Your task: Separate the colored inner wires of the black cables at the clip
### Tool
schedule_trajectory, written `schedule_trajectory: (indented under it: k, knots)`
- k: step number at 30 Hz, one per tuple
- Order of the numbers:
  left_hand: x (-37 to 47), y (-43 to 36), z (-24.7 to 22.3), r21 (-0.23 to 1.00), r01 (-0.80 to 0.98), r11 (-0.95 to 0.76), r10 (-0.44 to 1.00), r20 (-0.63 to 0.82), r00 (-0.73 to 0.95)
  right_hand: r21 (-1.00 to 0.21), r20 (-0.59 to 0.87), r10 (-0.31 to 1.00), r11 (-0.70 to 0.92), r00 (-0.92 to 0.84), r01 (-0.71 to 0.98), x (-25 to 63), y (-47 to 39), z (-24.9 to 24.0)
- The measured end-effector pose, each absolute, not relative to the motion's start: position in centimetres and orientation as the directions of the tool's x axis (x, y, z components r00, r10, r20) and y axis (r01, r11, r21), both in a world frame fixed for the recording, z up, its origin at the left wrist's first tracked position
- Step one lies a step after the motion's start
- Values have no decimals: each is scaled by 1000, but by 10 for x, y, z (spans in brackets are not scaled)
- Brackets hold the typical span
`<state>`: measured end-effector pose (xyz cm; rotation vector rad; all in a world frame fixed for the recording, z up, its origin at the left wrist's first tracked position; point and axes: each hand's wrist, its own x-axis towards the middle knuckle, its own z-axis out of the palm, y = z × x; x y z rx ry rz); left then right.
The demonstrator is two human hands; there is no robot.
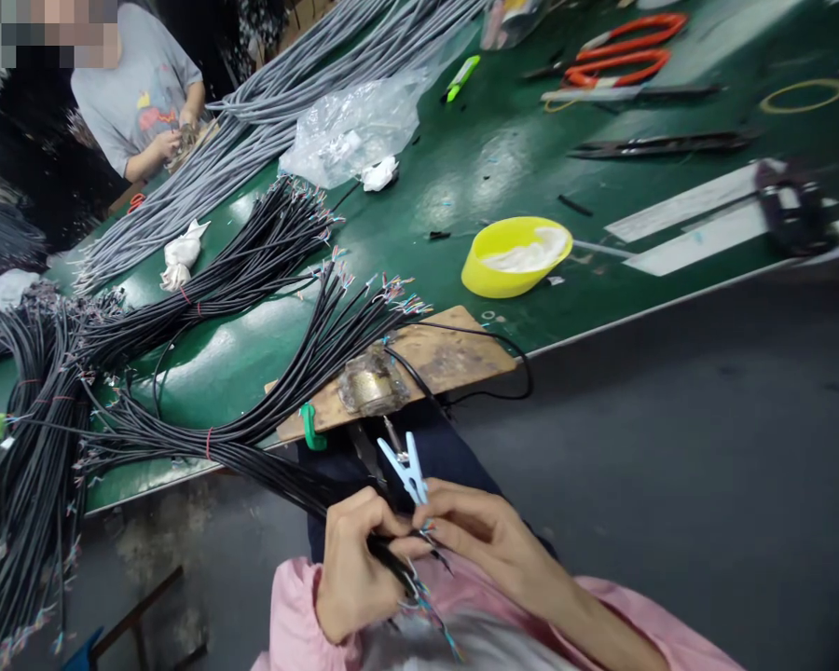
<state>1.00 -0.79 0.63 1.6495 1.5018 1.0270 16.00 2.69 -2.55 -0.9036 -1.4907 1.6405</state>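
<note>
wooden board (461, 349): it straddles the near edge of the green table (419, 270), probably to give the grimy metal block (374, 382) a steady perch.
left hand (358, 559): on our side of the board, our fingers curl closed around black cables (390, 557), seemingly to keep their stripped ends gathered and facing us.
right hand (472, 531): just right of the left, also on our side of the board, with thumb and forefinger pinched together on coloured wires (426, 533), likely because strands so thin need fingertips.
blue peg (411, 471): between the board and our right fingertips; whether we grip it or something else holds it, we cannot tell.
tied bundle (244, 431): left of the board, bound by a red band (208, 443), presumably so the lengths stay together.
yellow bowl (476, 268): beyond the board and to its right, holding something white, perhaps kept within our reach.
</note>
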Motion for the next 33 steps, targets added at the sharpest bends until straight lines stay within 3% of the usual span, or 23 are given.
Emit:
schedule_trajectory:
  k: [3,5,7,10,12,14,22,25,33]
  knots:
    - [15,-11,5,817,560,-142,988,155,24,-904,274,850,387,-449,181,170,33,-12]
    - [17,-14,3,796,593,-121,988,153,-4,-821,367,818,508,-442,259,171,35,-8]
    - [17,-15,2,815,573,-87,991,128,-32,-852,344,840,467,-419,238,167,34,-10]
    - [12,-15,2,852,509,-126,990,141,10,-971,170,910,221,-377,96,154,27,-19]
    - [7,-15,3,862,468,-194,980,191,55,-999,35,926,39,-376,4,146,20,-24]
    - [3,-15,3,873,423,-243,969,240,62,-998,-23,924,-43,-382,-45,142,15,-24]
    - [0,-20,-3,900,242,-363,931,362,47,-956,280,918,294,-280,8,153,26,-5]
    - [0,-20,-3,897,233,-376,925,377,40,-918,372,865,396,-336,2,155,26,-1]
    - [7,-21,-9,882,268,-388,910,413,-40,-832,444,809,532,-385,158,149,18,4]
